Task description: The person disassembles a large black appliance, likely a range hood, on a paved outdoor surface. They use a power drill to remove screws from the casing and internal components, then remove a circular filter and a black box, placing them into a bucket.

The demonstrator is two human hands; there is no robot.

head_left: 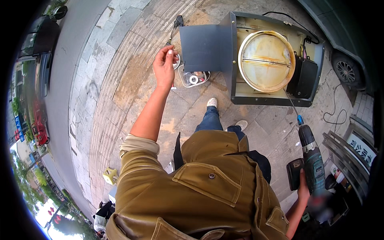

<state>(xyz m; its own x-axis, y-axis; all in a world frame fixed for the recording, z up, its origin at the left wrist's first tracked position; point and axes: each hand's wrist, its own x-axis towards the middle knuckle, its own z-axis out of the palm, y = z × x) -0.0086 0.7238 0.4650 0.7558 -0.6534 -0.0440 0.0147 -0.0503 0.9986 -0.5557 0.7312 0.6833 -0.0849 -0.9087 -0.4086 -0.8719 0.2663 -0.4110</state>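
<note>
My right hand point(303, 187) is wrapped round the grip of a teal-and-black cordless drill point(314, 164). From a blue collar its long thin bit point(292, 103) runs up to the lower right rim of a round, stained, cream-coloured cover point(266, 60). That cover sits inside an open dark metal housing point(272, 100). Left of the housing, my left hand point(165, 64) is raised with curled fingers and the thumb against them; whatever they may hold is too small to make out. A flat dark grey panel point(202, 48) extends from the housing beside this hand.
Below the panel stands a clear plastic tub point(196, 82) of small parts with a white roll. A black box point(303, 78) and cables fill the housing's right side. A parked car's wheel point(347, 69) is near at right, and a loose black cable point(335, 122) lies on the paving.
</note>
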